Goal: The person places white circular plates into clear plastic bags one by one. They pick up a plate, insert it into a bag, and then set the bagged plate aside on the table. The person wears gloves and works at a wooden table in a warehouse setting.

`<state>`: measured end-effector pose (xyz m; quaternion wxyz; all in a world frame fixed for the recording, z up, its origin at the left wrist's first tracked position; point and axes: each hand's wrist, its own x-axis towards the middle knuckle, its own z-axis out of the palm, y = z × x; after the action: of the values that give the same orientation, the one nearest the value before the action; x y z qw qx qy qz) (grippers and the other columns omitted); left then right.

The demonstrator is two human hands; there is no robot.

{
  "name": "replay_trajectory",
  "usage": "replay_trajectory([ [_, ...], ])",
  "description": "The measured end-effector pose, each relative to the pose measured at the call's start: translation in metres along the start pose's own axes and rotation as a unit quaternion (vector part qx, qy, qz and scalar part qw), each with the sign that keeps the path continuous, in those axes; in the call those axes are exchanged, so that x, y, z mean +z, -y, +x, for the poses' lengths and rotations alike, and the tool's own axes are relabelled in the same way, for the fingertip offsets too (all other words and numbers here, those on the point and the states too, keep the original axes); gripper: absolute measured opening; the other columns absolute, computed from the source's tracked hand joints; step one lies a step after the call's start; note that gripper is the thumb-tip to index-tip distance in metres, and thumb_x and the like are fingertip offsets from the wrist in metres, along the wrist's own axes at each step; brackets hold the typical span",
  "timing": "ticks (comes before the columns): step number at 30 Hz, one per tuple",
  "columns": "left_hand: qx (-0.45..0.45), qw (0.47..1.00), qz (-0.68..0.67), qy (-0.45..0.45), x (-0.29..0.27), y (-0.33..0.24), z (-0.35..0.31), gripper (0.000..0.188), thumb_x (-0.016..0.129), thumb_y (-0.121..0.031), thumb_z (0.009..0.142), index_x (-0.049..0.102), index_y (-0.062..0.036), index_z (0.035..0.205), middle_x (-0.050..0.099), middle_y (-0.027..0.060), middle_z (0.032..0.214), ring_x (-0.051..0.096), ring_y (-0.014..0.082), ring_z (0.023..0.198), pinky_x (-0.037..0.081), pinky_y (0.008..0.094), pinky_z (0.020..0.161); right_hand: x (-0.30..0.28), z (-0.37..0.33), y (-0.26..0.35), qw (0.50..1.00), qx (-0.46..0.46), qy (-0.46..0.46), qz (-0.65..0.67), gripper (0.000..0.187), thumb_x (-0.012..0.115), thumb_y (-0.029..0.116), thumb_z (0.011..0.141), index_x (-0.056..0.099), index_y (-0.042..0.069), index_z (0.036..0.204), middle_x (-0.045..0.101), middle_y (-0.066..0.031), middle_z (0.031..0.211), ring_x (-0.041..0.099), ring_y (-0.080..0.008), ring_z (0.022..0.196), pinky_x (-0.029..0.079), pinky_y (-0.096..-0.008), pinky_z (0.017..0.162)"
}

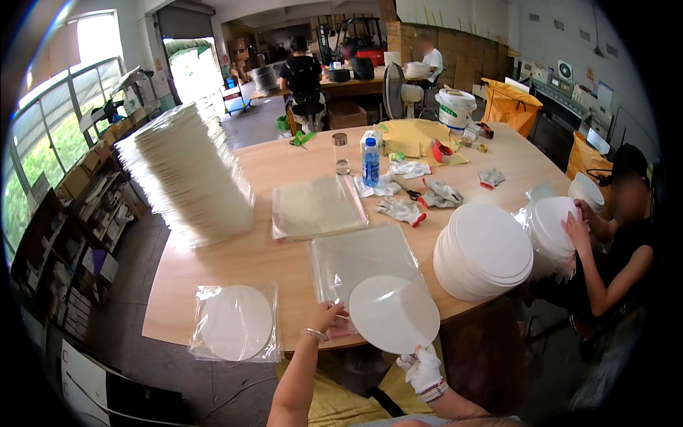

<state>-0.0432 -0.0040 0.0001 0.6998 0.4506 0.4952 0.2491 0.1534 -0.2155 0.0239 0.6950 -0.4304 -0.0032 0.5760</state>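
Note:
A white round disc (395,313) lies over the near part of a stack of clear plastic bags (366,252). My right hand (422,370), in a white glove, pinches the disc's near edge. My bare left hand (329,317), a bracelet at its wrist, has its fingers closed at the near left corner of the top bag. To the left, a bagged white disc (236,323) lies flat at the table's front edge. A tall pile of white discs (484,249) stands to the right of the bags.
A high leaning stack of bagged discs (185,174) rises at the left. Behind the bags are another bag pile (319,206), a blue bottle (371,164), a glass jar (341,153) and several gloves (442,192). A co-worker's hands (580,224) hold discs at the right.

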Motion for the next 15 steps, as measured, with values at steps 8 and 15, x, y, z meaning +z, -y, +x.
replay_trajectory([
  [8, 0.252, 0.897, -0.346, -0.114, 0.103, 0.070, 0.000, 0.018, 0.055, -0.011, 0.085, 0.056, -0.0048, 0.102, 0.060, 0.0075, 0.098, 0.059, 0.0169, 0.089, 0.051, 0.0300, 0.071, -0.005, 0.019, -0.005, 0.998, 0.000, 0.024, 0.050, 0.017, 0.041, 0.011, 0.091, 0.047, 0.015, 0.106, 0.058, -0.0045, 0.086, 0.061, -0.0175, 0.069, 0.054, -0.0386, 0.064],
  [15, 0.267, 0.960, -0.061, -0.056, 0.157, 0.131, 0.034, 0.024, 0.058, -0.009, 0.082, 0.057, -0.0026, 0.105, 0.060, 0.0094, 0.102, 0.059, 0.0183, 0.092, 0.049, 0.0311, 0.077, 0.006, 0.006, 0.001, 1.000, -0.013, -0.011, 0.001, 0.022, 0.041, 0.009, 0.090, 0.045, 0.014, 0.111, 0.058, -0.0060, 0.089, 0.061, -0.0203, 0.070, 0.054, -0.0398, 0.064],
])
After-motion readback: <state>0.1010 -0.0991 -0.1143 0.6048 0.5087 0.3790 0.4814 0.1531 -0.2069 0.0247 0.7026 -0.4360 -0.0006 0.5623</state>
